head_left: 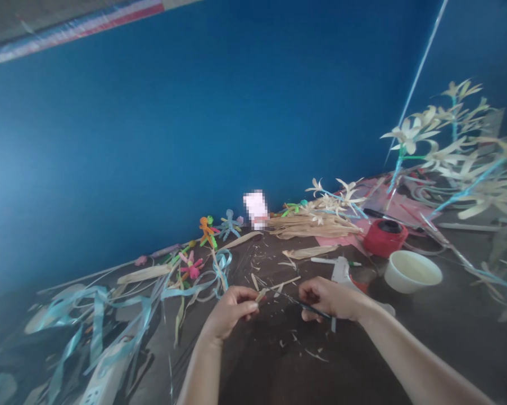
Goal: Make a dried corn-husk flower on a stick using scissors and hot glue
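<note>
Between the thumb and fingers of my left hand [235,310] is a small pale strip of dried husk [261,295]. My right hand [327,298] is wrapped round dark scissors [306,306], whose blades point left toward the strip. The blade tips are close to the strip; whether they touch it cannot be made out. Thin pale scraps [316,355] lie on the dark table [262,365] below and beyond my hands. Just behind my right hand lies a white glue gun [342,271].
A white bowl [412,272] and a red round object [385,236] stand at the right, near pale husk flowers [409,135] on blue stems. Light blue ribbon [97,315] and a white power strip [105,374] lie left. Husk bundles [312,225] and colourful figures [207,229] line the blue wall.
</note>
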The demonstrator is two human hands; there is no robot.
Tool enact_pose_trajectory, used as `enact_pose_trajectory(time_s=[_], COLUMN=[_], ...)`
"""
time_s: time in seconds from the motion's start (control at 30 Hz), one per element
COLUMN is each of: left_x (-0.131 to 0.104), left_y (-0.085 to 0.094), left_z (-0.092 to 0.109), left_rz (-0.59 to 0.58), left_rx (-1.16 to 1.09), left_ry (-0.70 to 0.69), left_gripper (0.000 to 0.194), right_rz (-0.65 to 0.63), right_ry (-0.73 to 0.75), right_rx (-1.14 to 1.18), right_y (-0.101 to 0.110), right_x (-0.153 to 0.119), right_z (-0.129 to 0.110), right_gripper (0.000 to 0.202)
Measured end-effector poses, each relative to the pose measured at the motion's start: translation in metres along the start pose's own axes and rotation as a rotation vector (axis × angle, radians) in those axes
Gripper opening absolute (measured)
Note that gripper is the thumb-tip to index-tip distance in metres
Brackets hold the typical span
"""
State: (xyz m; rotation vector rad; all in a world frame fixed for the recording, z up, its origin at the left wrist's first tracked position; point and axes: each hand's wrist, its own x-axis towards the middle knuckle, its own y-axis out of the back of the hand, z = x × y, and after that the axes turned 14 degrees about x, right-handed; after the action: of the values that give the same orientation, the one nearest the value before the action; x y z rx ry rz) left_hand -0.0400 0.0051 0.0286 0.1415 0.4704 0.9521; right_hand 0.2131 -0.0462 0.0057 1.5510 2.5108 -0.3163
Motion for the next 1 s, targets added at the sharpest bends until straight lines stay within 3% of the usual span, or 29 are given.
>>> enact_pose_trajectory(time_s=[0.43, 0.67, 1.0], left_x=[-0.006, -0.005, -0.005], left_y=[0.012, 0.012, 0.013], left_z=[0.018, 0.008, 0.005], left_rz=[0.062, 0.126, 0.047], left_rx=[0.346, 0.224, 0.118], left_ry=[-0.164, -0.101, -0.118], left_gripper=[0.019, 0.014, 0.012], right_rz=[0.264, 0.195, 0.170], right_ry=[0.176, 0.154, 0.105], right_rx=[-0.521, -0.535, -0.534], right_y=[-0.005, -0.005, -0.009], right_x=[-0.018, -0.022, -0.024], right_z=[-0.015, -0.021, -0.026], right_gripper=[0.036, 0.034, 0.027])
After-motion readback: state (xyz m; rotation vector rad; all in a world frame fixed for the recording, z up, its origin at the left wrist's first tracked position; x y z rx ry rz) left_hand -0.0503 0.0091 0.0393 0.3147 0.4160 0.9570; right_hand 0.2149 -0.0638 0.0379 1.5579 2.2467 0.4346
